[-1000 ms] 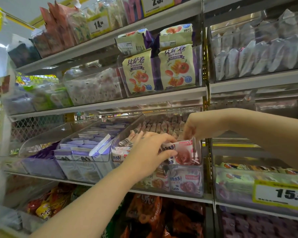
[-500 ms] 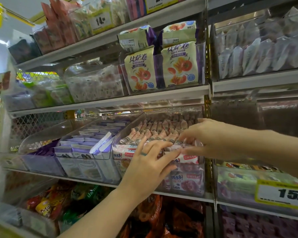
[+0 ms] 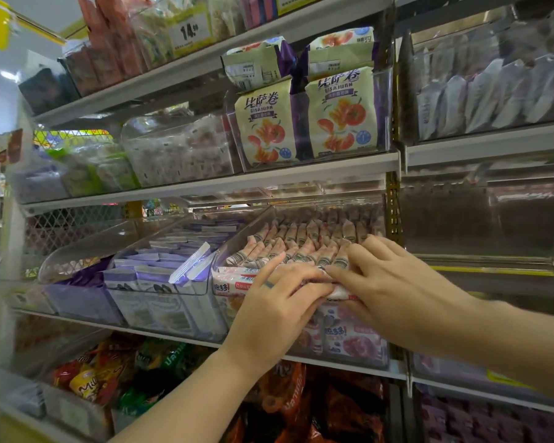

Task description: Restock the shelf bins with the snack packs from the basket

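Clear bin point(image 3: 219, 276): left hand point(image 3: 277, 310), right hand point(image 3: 394, 282) hide front snack pack point(image 3: 234, 279)

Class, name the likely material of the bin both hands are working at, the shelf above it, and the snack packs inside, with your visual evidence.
Bin: clear glossy plastic, see-through walls with glare. Shelf: probably painted metal, thin matte grey edge. Snack packs: likely plastic film, crimped printed ends.

A shop aisle — tiered metal shelves point(image 3: 301, 174), clear bins of snack packs point(image 3: 304, 247), a price tag point(image 3: 189, 32) reading 14.
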Motion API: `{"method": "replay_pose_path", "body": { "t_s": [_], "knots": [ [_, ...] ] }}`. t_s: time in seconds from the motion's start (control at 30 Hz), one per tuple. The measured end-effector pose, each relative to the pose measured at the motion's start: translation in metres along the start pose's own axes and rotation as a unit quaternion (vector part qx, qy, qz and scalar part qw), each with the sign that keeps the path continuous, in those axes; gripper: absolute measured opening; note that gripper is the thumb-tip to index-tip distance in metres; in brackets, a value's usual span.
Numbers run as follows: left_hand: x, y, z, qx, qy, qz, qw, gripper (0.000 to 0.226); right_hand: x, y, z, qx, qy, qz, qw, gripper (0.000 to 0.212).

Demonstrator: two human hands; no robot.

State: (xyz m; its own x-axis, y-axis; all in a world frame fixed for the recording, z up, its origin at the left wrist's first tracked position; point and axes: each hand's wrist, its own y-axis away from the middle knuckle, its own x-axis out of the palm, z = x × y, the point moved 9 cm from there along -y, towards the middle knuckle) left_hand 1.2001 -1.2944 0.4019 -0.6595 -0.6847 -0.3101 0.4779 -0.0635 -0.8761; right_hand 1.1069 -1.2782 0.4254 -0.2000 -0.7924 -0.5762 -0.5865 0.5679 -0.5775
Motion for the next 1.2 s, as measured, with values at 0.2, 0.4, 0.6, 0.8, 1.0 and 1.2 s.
{"method": "replay_pose_path", "body": {
  "t_s": [0.2,0.4,0.6,0.8,1.0,1.2],
  "knots": [
    [0.005,-0.005,0.004,0.002,-0.020,0.012,1.000,0.017,0.007,-0.001,0.005,0.005,0.046,0.003,0.999,0.048],
    [0.003,-0.007,0.015,-0.054,0.061,0.076,0.994,0.025,0.036,-0.009,-0.011,0.002,-0.044,0.230,0.972,0.071],
    [0.007,0.021,0.047,-0.188,-0.028,0.157,0.969,0.060,0.022,-0.027,0.001,0.045,-0.092,0.174,0.979,0.076],
    [0.032,0.038,0.049,-0.191,-0.073,0.258,0.944,0.068,0.042,-0.020,0.019,0.056,-0.007,0.202,0.978,0.071],
    [0.019,0.043,0.052,-0.175,-0.024,0.255,0.951,0.058,0.032,-0.022,0.013,0.053,-0.011,0.206,0.977,0.070],
    [0.003,0.070,0.092,-0.281,-0.080,0.251,0.923,0.074,0.026,-0.058,0.053,-0.019,-0.078,0.131,0.988,0.067]
  ]
}}
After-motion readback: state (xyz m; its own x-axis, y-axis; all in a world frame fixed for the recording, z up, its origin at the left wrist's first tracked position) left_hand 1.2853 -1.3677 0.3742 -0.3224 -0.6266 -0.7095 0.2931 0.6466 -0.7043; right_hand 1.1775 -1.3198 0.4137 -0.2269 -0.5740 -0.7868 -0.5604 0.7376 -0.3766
